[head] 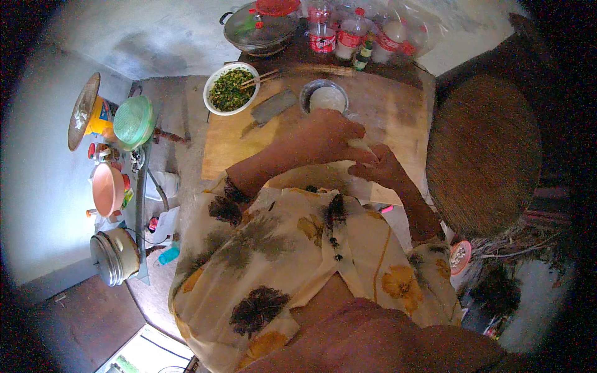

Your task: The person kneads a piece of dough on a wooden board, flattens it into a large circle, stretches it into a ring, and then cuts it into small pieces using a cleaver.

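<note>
My left hand point(333, 135) reaches across from the left, just in front of a metal bowl point(305, 93) with a white, floury mass point(329, 99) in it. My right hand point(380, 167) meets it from the right, fingers bent. Between them is a small pale piece, apparently dough point(360, 144), mostly covered by the fingers. Under both hands lies a wooden board point(228, 149). A cleaver point(274, 107) rests flat on it, left of the metal bowl. Beyond stands a white bowl point(208, 100) of chopped green filling point(229, 91), with chopsticks point(259, 80) leaning on its rim.
At the back are a lidded wok point(261, 35), plastic bottles point(322, 42) and a green glass bottle point(362, 57). A large round woven tray point(485, 156) stands close on the right. Along the left, a shelf holds a green colander point(134, 122), a pink basin point(107, 189) and a lidded pot point(114, 256).
</note>
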Motion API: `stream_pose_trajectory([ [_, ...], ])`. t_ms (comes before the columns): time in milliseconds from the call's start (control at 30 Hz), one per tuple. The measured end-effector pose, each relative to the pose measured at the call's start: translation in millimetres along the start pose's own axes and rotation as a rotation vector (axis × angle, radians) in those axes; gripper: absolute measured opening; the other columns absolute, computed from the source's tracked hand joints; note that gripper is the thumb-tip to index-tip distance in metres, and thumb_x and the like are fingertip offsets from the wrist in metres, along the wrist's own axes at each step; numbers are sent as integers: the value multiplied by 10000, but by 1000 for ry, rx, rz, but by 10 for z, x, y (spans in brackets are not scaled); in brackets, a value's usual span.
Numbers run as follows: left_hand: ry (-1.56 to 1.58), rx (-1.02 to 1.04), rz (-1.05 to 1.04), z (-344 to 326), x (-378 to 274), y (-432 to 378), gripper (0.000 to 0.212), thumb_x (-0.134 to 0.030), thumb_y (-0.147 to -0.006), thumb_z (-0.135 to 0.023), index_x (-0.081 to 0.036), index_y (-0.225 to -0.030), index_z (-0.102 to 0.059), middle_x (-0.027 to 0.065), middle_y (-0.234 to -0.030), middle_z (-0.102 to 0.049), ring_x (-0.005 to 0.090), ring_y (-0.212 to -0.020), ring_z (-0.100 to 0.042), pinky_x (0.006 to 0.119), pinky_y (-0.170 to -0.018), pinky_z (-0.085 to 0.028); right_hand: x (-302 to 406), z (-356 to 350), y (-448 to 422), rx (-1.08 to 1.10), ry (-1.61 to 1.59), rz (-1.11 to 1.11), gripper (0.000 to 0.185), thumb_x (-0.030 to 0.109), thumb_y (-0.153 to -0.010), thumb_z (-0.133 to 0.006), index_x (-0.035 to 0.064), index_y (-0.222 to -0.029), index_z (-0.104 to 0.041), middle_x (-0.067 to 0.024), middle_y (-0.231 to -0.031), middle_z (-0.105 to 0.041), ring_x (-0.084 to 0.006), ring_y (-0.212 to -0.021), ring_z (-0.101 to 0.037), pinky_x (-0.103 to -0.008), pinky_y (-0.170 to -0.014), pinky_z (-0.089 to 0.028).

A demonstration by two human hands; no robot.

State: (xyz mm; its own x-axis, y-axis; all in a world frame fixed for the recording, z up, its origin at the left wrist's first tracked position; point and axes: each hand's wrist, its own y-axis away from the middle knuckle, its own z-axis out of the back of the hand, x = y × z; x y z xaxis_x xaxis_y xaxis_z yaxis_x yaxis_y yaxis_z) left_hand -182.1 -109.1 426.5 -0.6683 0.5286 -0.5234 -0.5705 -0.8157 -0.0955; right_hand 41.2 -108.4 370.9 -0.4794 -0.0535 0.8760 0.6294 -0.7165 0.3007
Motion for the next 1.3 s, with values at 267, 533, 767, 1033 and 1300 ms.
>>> stream_pose_trajectory([
  [267, -45, -81, -95, -12, 12, -40, 608, -648, -807, -629, -46, -725, -634, 183, -635, -631, 415, -661, -655, 508, -623, -512, -125, -236, -140, -75, 25, 153, 303, 217, -844, -791, 82, -1103, -710, 3, -819, -666, -73, -670, -599, -260, -573, -494],
  [533, 219, -80, -68, 88, -41, -4, 571, -582, -816, -688, -24, -930, -653, 179, -745, -673, 355, -704, -677, 448, -640, -522, 411, 76, 75, -8, -243, 252, 388, 179, -813, -784, 35, -1153, -667, -58, -909, -698, -142, -738, -657, -272, -639, -524],
  [767, 819, 99, -85, -219, 198, 125, 500, -456, -810, -758, -19, -1046, -695, 178, -832, -690, 296, -748, -681, 398, -665, -516, 9, 364, 319, -103, -427, 0, 501, 185, -717, -854, 13, -1148, -666, -82, -990, -724, -173, -812, -700, -305, -741, -581],
  [1033, 301, 85, -223, 64, 163, -14, 515, -496, -809, -742, -12, -978, -693, 193, -797, -680, 316, -715, -678, 426, -657, -508, 13, 63, 202, -243, -203, 105, 335, 171, -731, -810, 29, -1003, -676, -15, -794, -663, -110, -669, -615, -269, -556, -501],
  [1300, 429, 80, -158, -65, 178, 216, 508, -494, -834, -720, -15, -995, -668, 186, -816, -680, 345, -730, -668, 452, -683, -499, 4, 335, 384, 59, -251, -178, 520, 247, -683, -885, 22, -1101, -673, -66, -946, -715, -174, -821, -683, -320, -736, -568],
])
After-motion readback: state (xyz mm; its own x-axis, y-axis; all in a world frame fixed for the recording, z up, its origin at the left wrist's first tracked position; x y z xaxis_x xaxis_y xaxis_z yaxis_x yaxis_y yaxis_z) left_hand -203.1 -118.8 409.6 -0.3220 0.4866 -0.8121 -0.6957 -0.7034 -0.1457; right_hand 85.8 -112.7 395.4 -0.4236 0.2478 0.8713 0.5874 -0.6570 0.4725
